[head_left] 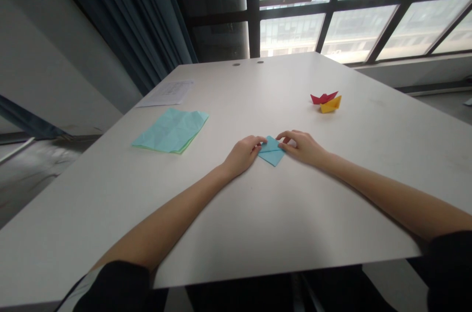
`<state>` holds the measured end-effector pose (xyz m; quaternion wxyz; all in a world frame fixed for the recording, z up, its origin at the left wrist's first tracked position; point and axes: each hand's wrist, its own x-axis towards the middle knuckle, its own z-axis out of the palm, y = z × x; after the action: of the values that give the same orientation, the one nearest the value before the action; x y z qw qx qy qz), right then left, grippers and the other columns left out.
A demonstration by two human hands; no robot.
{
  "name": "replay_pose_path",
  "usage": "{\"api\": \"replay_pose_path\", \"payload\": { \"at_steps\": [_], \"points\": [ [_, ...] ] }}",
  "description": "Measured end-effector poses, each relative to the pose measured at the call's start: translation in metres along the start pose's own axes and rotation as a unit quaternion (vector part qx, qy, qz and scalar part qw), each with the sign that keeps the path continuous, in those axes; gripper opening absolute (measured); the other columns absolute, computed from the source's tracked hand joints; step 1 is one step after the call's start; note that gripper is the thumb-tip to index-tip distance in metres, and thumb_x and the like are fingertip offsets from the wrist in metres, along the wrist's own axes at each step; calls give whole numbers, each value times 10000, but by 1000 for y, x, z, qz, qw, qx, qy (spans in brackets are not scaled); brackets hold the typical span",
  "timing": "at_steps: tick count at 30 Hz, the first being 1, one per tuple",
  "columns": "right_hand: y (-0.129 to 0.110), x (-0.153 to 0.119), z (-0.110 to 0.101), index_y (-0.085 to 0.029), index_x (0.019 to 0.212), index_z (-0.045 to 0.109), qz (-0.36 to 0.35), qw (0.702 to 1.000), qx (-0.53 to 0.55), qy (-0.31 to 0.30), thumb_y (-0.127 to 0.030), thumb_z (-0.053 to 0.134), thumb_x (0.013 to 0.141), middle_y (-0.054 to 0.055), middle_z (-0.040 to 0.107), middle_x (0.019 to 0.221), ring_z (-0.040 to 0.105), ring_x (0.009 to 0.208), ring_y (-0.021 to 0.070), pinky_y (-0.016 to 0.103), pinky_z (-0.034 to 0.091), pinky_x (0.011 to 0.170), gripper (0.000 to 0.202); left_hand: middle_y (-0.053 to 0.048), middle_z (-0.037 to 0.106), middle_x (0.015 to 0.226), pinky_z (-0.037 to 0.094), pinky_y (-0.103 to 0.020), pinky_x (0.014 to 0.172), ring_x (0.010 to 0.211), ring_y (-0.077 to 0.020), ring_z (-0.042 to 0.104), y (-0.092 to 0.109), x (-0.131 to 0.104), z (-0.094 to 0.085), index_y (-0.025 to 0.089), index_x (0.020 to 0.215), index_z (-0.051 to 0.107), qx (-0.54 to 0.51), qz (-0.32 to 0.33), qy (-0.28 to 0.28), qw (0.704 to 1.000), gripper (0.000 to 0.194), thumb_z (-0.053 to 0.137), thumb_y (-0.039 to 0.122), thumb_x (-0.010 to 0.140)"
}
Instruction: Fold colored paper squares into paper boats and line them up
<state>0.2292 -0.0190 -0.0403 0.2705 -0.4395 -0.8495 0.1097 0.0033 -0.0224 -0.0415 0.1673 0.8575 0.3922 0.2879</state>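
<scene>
A small folded piece of light-blue paper (272,156) lies on the white table in front of me, one corner pointing toward me. A crease or folded edge runs across its middle. At its left corner, my left hand (245,152) has its fingers curled over the paper, thumb and fingertips gripping the edge. My right hand (300,146) pinches the opposite corner between thumb and fingers. Both wrists stay low, near the tabletop.
Left of my hands lies a stack of creased light-blue and green paper sheets (171,130). Behind it is a printed white sheet (167,93). A red paper boat (323,98) and a yellow paper boat (331,105) stand to the right on the white table (280,223).
</scene>
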Motion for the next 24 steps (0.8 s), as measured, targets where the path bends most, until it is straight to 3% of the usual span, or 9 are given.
{"api": "replay_pose_path", "payload": {
  "at_steps": [6, 12, 17, 24],
  "points": [
    [0, 0, 3, -208, 927, 658, -37, 999, -8, 4, -272, 494, 835, 45, 645, 737, 565, 747, 180, 308, 447, 711, 198, -54, 547, 1001, 466, -267, 780, 811, -122, 551, -2, -1, 5, 208, 1012, 652, 90, 58, -33, 994, 305, 408, 125, 849],
    [5, 1, 9, -204, 865, 691, -37, 999, -21, 9, -292, 519, 824, 67, 639, 799, 549, 777, 197, 336, 440, 747, 198, -58, 583, 1037, 445, -311, 806, 889, -166, 523, 2, 2, 2, 279, 1089, 623, 197, 124, -79, 969, 345, 391, 140, 876],
    [8, 3, 8, -213, 861, 697, -28, 999, -17, -3, -306, 537, 814, 67, 643, 818, 550, 806, 204, 347, 432, 770, 191, -56, 640, 1002, 454, -297, 819, 894, -165, 558, 4, 5, -2, 234, 1070, 636, 197, 130, -113, 965, 318, 410, 135, 870],
    [20, 5, 0, -236, 977, 678, -53, 996, -3, -74, -291, 492, 844, 60, 644, 894, 569, 840, 185, 361, 401, 849, 235, -38, 675, 1029, 475, -282, 821, 911, -159, 596, -7, 6, -17, 203, 898, 675, 158, 146, -150, 965, 287, 430, 82, 812]
  ]
}}
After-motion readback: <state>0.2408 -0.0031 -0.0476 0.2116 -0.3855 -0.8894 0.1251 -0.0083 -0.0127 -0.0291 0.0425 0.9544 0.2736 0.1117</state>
